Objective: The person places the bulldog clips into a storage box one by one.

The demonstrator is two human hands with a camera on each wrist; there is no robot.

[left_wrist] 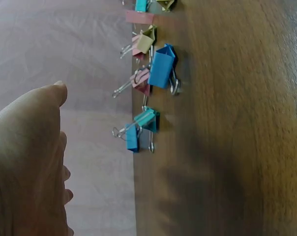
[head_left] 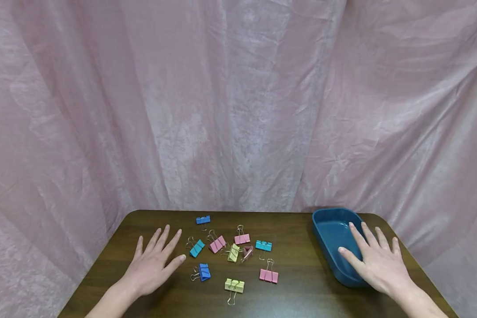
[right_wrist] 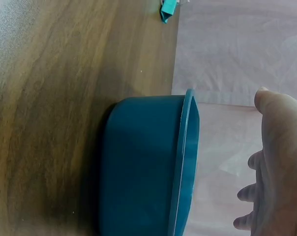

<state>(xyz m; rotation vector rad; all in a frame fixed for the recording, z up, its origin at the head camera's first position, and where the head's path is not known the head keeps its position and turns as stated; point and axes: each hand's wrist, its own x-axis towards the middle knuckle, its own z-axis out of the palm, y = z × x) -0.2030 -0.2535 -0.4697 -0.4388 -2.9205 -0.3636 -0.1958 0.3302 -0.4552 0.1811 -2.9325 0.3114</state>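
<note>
My left hand (head_left: pixel 149 267) hovers over the left part of the table, fingers spread and holding nothing. Just right of it lie a blue binder clip (head_left: pixel 204 272) and a teal binder clip (head_left: pixel 197 248). More binder clips are scattered across the middle: a pink one (head_left: pixel 217 244), a yellow one (head_left: pixel 233 253), another yellow one (head_left: pixel 234 285) nearer the front, and a pink one (head_left: pixel 268 276) to the right. My right hand (head_left: pixel 381 263), also spread and holding nothing, is above the right side of a deep blue plastic bin (right_wrist: pixel 143 162) and hides part of its rim.
The dark wooden table (head_left: pixel 302 300) has rounded far corners. A pink velvety curtain (head_left: pixel 230 110) hangs right behind its far edge. At the back lies a blue clip (head_left: pixel 203 220); a teal clip (head_left: pixel 264 245) sits between the cluster and the bin.
</note>
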